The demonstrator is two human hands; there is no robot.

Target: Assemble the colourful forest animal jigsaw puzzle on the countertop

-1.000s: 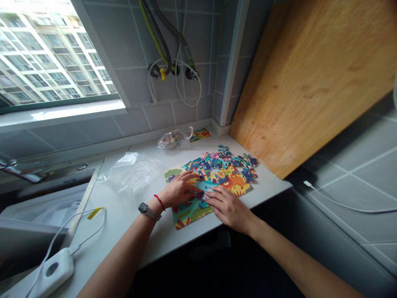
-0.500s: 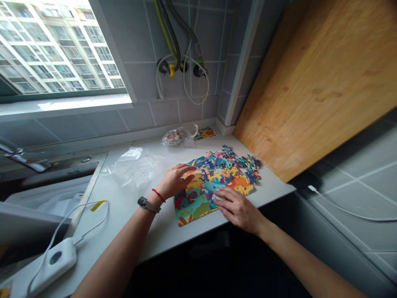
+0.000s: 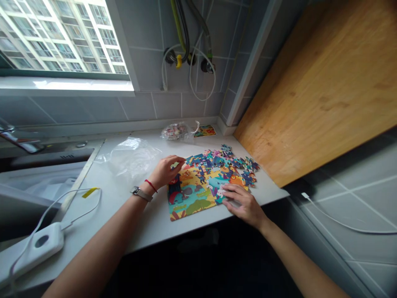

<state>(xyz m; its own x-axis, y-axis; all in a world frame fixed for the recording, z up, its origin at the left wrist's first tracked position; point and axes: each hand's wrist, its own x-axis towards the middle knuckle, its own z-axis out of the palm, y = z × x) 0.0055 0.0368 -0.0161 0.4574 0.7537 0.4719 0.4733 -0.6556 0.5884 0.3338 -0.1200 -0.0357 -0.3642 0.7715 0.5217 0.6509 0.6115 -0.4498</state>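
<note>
A colourful puzzle board [image 3: 192, 200] with animal pictures lies near the counter's front edge. Joined pieces [image 3: 217, 184] with a blue patch rest on its right part. My right hand [image 3: 243, 203] touches them, fingers stretched out and slightly bent. Over the board's upper left corner is my left hand [image 3: 169, 169], its thumb and forefinger close together; whatever may be between them is too small to make out. Loose puzzle pieces [image 3: 245, 163] are heaped along the board's back and right side.
Behind the board lie a clear bag of pieces [image 3: 175, 131] and a small picture card [image 3: 205, 130]. A crumpled plastic bag [image 3: 130, 157] is at the left, with a white power strip [image 3: 46, 242] nearer. A wooden board [image 3: 325, 91] leans at the right; a sink [image 3: 40, 178] is far left.
My left hand has moved left across the board to its upper left corner, its fingers drawn together. My right hand stays at the joined pieces. The view has shifted slightly.
</note>
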